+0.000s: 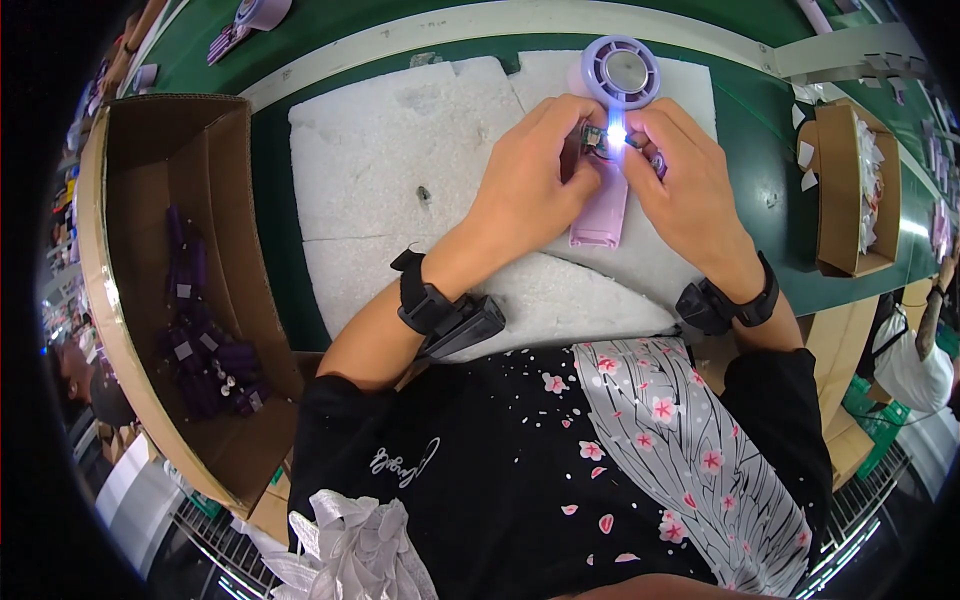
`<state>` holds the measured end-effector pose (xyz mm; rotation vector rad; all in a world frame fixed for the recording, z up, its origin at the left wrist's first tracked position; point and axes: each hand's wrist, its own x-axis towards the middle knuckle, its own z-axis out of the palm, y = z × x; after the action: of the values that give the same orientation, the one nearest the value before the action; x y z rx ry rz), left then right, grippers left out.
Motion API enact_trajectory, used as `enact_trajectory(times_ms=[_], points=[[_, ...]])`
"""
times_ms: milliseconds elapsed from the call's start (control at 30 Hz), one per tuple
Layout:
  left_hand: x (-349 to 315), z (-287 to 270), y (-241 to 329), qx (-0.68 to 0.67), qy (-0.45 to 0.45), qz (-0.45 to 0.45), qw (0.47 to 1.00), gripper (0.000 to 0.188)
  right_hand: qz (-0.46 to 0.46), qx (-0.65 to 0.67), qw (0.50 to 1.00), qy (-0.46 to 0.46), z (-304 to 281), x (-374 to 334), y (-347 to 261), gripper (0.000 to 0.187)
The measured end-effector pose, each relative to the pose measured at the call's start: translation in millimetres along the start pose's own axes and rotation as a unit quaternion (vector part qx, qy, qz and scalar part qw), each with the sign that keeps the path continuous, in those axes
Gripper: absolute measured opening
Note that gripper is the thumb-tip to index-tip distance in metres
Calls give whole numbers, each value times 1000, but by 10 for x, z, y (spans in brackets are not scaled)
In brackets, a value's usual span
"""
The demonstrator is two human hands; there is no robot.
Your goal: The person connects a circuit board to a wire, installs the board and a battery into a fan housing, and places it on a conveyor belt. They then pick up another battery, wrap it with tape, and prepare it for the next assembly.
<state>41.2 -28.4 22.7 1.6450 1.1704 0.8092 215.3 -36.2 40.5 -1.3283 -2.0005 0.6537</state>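
A lilac handheld fan (603, 72) lies on white foam sheets with its round head pointing away from me. Its handle shell (598, 218) stretches toward me between my hands. My left hand (535, 175) is closed, its thumb and fingers pinching a small green circuit board (594, 138) beside the handle. From the other side my right hand (688, 170) is closed too, fingertips at the handle's upper part. A small purple piece (657, 164) shows by its fingers; what exactly it grips is hidden. A bright white-blue light (616, 138) glows between both hands and washes out detail.
Foam sheets (385, 150) cover the green bench (770, 190). At left stands a deep cardboard box (235, 290) with several purple cylindrical parts (205, 350). A smaller cardboard box (835, 200) holding clear bags sits at right. A pale rail (420, 45) crosses behind.
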Motion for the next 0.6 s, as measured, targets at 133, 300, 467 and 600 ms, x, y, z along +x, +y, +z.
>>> enact_trajectory(times_ms=[133, 300, 467, 600], points=[[4, 2, -34, -2, -3, 20, 1000, 35, 19, -28, 999, -15, -54, -10, -44, 17], [0, -35, -35, -2, -32, 47, 998, 43, 14, -27, 998, -55, -85, -19, -45, 15], [-5, 14, -81, 6, -7, 86, 996, 47, -7, -17, 998, -52, -76, -15, -66, 14], [2, 11, -36, 5, -19, 62, 998, 47, -20, -12, 999, -36, -102, -5, -33, 17]])
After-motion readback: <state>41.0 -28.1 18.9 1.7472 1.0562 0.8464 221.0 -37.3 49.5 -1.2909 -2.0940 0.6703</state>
